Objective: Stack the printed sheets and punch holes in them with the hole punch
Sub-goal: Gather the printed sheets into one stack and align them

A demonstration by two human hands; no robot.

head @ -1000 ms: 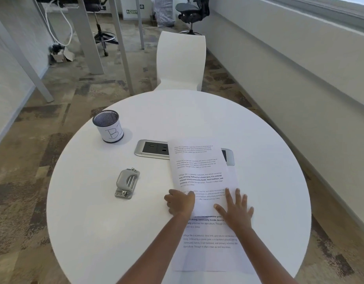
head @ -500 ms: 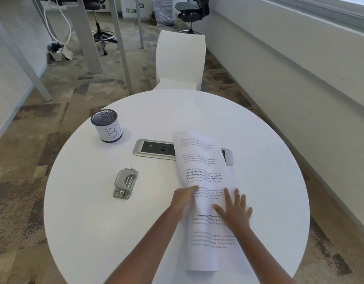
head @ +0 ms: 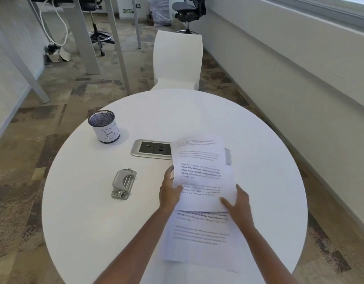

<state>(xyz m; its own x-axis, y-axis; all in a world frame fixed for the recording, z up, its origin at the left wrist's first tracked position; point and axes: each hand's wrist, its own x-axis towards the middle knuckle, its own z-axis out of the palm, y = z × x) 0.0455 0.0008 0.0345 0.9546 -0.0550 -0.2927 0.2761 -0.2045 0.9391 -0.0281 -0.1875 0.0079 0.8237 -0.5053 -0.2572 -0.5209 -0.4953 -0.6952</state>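
Observation:
Two printed sheets lie on the round white table [head: 258, 165]. I hold the upper sheet [head: 201, 171] raised off the table by its near end: my left hand [head: 169, 191] grips its left edge and my right hand [head: 238, 203] grips its near right corner. The lower sheet [head: 199, 238] lies flat under my forearms, partly covered by the upper one. A grey metal hole punch [head: 123, 184] rests on the table to the left of my left hand, apart from it.
A mesh pen cup [head: 104, 127] labelled in marker stands at the back left. A silver power socket panel [head: 152, 149] is set into the table middle, partly under the upper sheet. A white chair [head: 178, 60] stands beyond the table.
The upper sheet lay flat under both hands; my left hand lifted its left edge, and now both hands hold it off the table.

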